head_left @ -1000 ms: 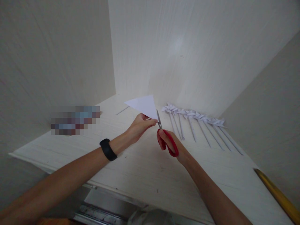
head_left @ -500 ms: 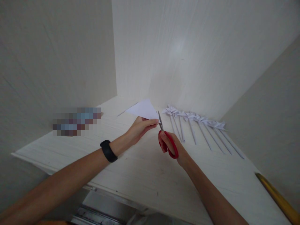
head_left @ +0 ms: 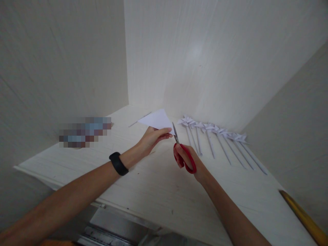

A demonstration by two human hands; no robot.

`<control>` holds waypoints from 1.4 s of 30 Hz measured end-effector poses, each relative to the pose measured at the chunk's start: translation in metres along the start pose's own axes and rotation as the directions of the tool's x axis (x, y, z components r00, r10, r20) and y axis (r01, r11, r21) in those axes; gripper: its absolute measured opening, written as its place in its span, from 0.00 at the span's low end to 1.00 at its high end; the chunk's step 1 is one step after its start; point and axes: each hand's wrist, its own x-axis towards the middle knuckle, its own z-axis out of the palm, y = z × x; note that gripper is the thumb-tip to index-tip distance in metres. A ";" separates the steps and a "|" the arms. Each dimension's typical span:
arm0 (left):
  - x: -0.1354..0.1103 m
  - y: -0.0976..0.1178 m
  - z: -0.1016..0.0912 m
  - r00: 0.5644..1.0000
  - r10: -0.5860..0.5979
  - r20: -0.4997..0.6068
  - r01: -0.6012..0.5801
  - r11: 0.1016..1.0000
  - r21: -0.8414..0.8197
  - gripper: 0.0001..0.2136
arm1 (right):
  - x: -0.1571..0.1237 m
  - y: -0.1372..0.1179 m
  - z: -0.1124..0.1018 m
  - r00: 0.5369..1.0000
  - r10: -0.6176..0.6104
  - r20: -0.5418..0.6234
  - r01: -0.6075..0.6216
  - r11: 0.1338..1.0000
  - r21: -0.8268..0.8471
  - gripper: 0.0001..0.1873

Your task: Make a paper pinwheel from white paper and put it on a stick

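Note:
My left hand (head_left: 153,137) pinches the near corner of a folded white paper triangle (head_left: 156,120), held above the white desk (head_left: 143,181). A black band sits on that wrist. My right hand (head_left: 188,160) grips red-handled scissors (head_left: 183,152), fingers through the loops. The blades point up and away, their tips touching the paper's right corner beside my left fingertips.
Several white paper pinwheels on rolled paper sticks (head_left: 217,138) lie in a row at the back right. A thin white stick (head_left: 138,119) lies behind the paper. A blurred object (head_left: 84,131) rests at the left wall. A yellow rod (head_left: 302,215) crosses the right corner.
The paper triangle has tipped lower and flatter, away from me. Both hands have barely shifted, with the scissors staying at the paper's right corner.

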 end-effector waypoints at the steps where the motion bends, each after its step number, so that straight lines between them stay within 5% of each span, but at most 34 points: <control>1: 0.000 0.000 0.000 1.000 0.004 0.002 -0.004 1.000 0.026 0.07 | 0.000 0.001 0.000 1.000 0.006 0.000 -0.006 1.000 -0.001 0.28; 15: 0.001 0.004 0.001 0.998 0.003 -0.061 0.006 0.989 0.150 0.07 | 0.000 0.003 0.001 1.000 0.006 -0.011 -0.006 1.000 -0.008 0.27; 29: -0.005 0.003 0.005 0.997 -0.058 0.057 0.052 0.994 0.101 0.06 | -0.003 -0.002 0.001 0.996 -0.055 0.063 0.049 0.995 0.088 0.31; 42: -0.007 0.005 0.006 0.998 -0.047 0.048 0.041 0.991 0.126 0.07 | 0.001 0.004 0.002 0.999 -0.043 0.009 0.042 0.994 0.097 0.29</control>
